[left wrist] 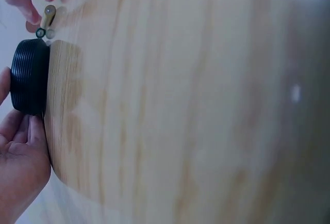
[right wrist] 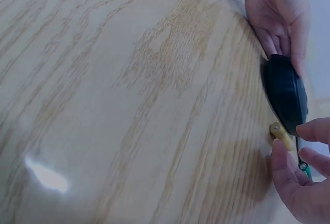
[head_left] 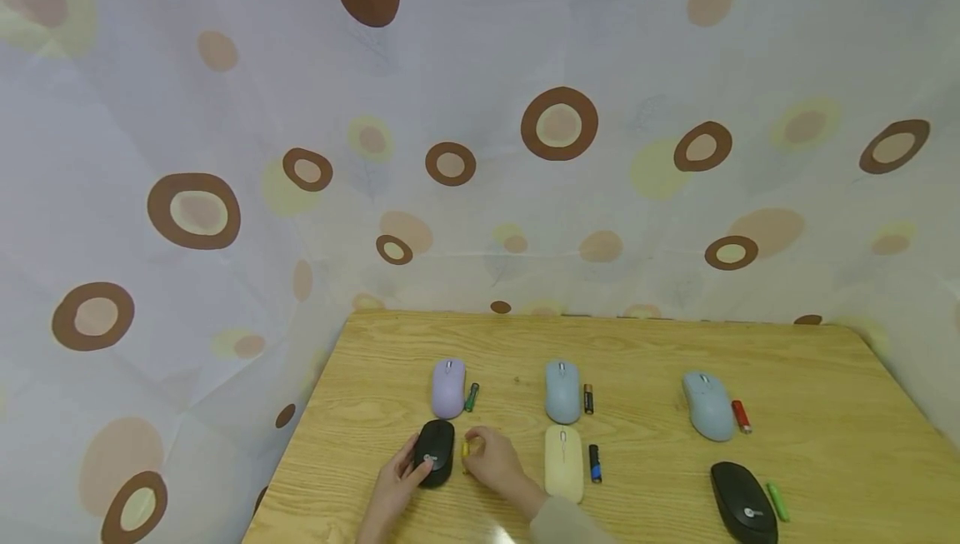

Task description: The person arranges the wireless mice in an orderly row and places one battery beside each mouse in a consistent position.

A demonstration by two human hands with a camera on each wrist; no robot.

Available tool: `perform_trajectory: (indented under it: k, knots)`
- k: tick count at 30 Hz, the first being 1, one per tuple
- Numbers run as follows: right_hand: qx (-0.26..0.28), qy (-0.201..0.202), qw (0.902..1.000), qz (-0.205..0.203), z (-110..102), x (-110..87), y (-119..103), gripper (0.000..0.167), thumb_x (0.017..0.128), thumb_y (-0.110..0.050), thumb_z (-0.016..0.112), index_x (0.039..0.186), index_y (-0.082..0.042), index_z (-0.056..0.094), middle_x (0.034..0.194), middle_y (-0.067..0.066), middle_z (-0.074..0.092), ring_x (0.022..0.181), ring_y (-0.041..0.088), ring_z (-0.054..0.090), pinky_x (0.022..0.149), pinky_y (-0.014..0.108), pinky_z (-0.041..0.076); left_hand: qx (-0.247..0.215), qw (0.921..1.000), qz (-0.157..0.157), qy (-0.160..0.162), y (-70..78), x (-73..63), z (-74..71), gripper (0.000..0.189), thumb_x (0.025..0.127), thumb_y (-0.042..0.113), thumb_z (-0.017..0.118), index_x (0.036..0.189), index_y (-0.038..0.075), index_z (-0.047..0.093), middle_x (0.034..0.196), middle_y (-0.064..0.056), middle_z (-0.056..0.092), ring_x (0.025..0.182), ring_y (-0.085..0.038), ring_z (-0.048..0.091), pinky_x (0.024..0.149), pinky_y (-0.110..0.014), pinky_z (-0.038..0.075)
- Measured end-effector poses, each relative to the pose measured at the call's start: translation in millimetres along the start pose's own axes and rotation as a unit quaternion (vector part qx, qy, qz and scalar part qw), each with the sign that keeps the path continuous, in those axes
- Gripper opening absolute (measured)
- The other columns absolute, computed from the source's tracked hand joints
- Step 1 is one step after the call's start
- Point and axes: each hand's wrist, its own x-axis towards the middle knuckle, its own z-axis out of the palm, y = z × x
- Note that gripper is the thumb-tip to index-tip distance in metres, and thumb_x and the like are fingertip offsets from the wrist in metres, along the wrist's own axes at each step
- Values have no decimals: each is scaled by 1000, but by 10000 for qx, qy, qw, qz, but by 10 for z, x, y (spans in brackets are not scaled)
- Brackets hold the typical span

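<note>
My left hand point(head_left: 395, 480) grips a black computer mouse point(head_left: 435, 444) near the front left of the table, thumb on top and fingers along its left side. To the right of that mouse, my right hand point(head_left: 493, 459) has its thumb and fingertips around a small yellow battery point(right wrist: 281, 135). One round end of this battery shows past the fingertips in the right wrist view. The left wrist view shows the mouse's ribbed side point(left wrist: 30, 77) low over the table. A purple mouse point(head_left: 448, 389) lies just behind the black one, with a green battery point(head_left: 471, 396) at its right.
Further right lie a blue mouse point(head_left: 562, 392) with a dark battery point(head_left: 588, 399), and a cream mouse point(head_left: 563, 462) with a blue-and-black battery point(head_left: 595, 463). At far right are another blue mouse point(head_left: 708, 406), a red battery point(head_left: 741, 416), a second black mouse point(head_left: 744, 504) and a bright green battery point(head_left: 778, 501).
</note>
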Motion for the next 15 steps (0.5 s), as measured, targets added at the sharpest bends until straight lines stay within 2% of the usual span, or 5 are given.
perform_trajectory:
  k: [5,9,12,15]
  knots:
    - [420,-410,9982,-157,-242,-85,22,33,79,-2,60,112,3,57,70,0,53,54,8,48,45,20,40,-1,9999,54,90,-13,19,7,63,90,20,59,137,-10,30,138,-33,30,127,-43,32,102,-46,29]
    - [929,-704,9926,-329,-560,-161,46,33,87,-5,57,118,5,52,80,5,55,59,19,57,49,22,47,136,9996,74,246,-16,42,26,62,89,18,59,136,-11,31,138,-33,30,127,-44,32,102,-46,30]
    - [938,-479,9928,-563,-857,-244,117,32,88,-6,57,118,5,53,82,7,56,62,21,59,51,22,49,181,9994,64,301,-4,52,41,62,90,17,58,136,-12,30,139,-33,29,127,-44,31,102,-48,30]
    - [573,105,9966,-590,-1180,-359,257,30,87,-4,59,116,4,55,83,6,57,64,13,58,54,20,48,54,9994,48,328,6,54,48,62,91,18,56,136,-14,27,139,-33,28,128,-44,30,103,-48,29]
